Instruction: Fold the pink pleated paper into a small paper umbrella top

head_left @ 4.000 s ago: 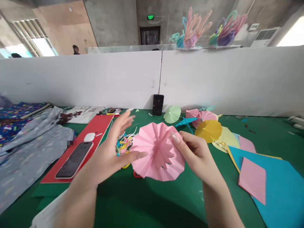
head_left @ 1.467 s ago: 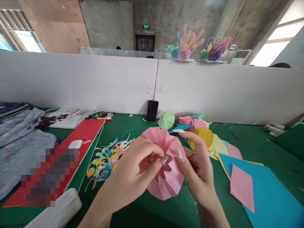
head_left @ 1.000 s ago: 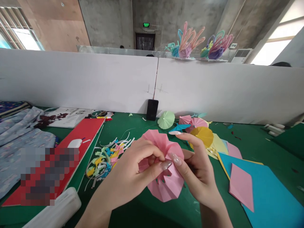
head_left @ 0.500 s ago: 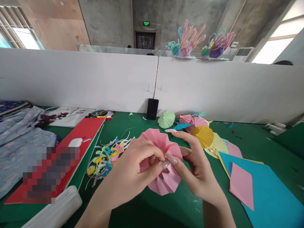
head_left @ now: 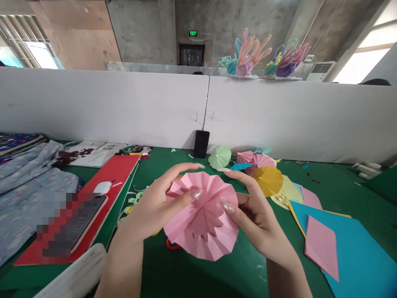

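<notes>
Between my hands is a round, pleated pink paper disc (head_left: 201, 223) with a row of small zigzag cuts below its centre. My left hand (head_left: 164, 200) grips its left side, thumb laid on the front and the other fingers behind or at the upper edge. On the right rim, my right hand (head_left: 252, 211) pinches the paper with its thumb in front; the index finger stretches over the top. Part of a red ring-shaped handle (head_left: 172, 244) shows on the table below the disc's left edge.
Behind the disc lie small pleated paper umbrellas in green (head_left: 219, 156), yellow (head_left: 267, 181), pink and blue. A black phone (head_left: 201, 144) leans on the white partition (head_left: 149, 111). Blue paper sheets (head_left: 356, 248) are at right, a red folder (head_left: 124, 169) at left, paper scraps (head_left: 133, 203) by my left wrist.
The pink paper disc has been spread flatter and turned to face me. My left hand has shifted from pinching near its middle to holding its left side. The red handle has come into view.
</notes>
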{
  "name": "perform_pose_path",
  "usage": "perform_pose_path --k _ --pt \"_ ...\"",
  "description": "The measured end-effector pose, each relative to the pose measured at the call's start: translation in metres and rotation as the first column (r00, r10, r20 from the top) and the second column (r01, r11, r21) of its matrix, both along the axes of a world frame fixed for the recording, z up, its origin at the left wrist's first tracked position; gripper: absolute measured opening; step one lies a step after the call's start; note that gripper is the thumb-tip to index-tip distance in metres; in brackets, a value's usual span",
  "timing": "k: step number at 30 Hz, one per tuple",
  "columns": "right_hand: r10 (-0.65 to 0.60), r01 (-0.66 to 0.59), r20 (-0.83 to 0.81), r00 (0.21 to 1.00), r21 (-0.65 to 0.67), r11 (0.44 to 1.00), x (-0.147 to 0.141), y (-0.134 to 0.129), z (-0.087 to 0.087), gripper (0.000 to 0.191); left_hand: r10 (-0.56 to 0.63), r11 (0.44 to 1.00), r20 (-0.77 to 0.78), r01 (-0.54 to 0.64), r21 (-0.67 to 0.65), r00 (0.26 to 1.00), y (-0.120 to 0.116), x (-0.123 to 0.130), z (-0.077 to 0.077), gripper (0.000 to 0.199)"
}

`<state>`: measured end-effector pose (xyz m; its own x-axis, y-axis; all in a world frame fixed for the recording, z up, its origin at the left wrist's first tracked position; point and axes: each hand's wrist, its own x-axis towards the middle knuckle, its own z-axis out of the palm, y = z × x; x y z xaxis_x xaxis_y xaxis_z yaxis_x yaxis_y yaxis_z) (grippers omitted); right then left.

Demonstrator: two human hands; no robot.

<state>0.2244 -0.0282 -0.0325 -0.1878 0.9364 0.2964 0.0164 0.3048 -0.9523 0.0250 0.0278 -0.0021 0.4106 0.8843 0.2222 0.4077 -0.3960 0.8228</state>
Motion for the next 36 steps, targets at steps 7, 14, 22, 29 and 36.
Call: perform_pose_path --k 7,14,22,29,36 --pt "-0.025 0.037 0.106 0.994 -0.107 0.994 0.009 0.0 0.004 0.038 0.132 0.99 0.008 -0.131 -0.048 0.991 0.004 -0.007 0.002 0.034" --pt "-0.054 0.065 0.169 0.984 -0.058 0.996 0.009 0.002 0.008 0.022 0.108 0.993 -0.051 -0.11 -0.041 0.993 0.001 -0.004 0.007 0.029" --pt "-0.158 0.164 0.167 0.973 -0.022 0.986 0.001 0.003 0.005 0.032 0.048 0.996 -0.059 -0.043 0.081 0.997 -0.003 0.0 0.005 0.023" --pt "-0.173 0.18 0.197 0.965 -0.017 0.983 0.0 0.004 0.005 0.036 -0.02 0.987 -0.053 0.029 0.161 0.998 -0.003 -0.002 0.0 0.02" --pt "-0.073 0.083 0.135 0.988 -0.069 0.994 -0.002 0.004 0.005 0.035 0.087 0.973 -0.104 -0.062 0.224 0.991 -0.001 -0.001 -0.001 0.022"
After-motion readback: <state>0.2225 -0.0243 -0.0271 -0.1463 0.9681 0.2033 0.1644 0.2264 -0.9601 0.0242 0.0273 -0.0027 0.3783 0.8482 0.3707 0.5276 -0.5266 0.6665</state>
